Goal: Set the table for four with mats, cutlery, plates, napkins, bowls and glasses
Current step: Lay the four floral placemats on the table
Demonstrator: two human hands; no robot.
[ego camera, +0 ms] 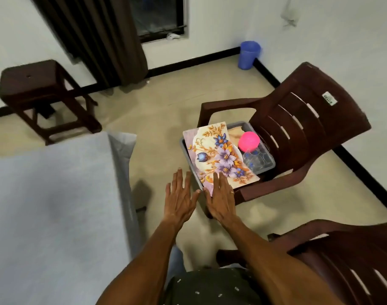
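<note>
Step in hand: fetching the mats, judged from both hands reaching toward the supply tub.

Left hand [181,200] and right hand [221,200] hover with fingers straight and spread, holding nothing. Floral mats [219,155] lie atop the grey tub [189,166] on the far chair [309,119]; the right fingertips overlap the mats' near edge. Table [51,205] at left bears no settings. Next: grip the mats' near edge and carry them left.

Floral mats [219,157]: flat stack, purple and blue flowers on cream, lying tilted across the grey tub's [267,167] near side. Pink bowl [249,141]: inverted inside the tub, beside the mats. Clear glasses [255,158]: just below the bowl.
</note>
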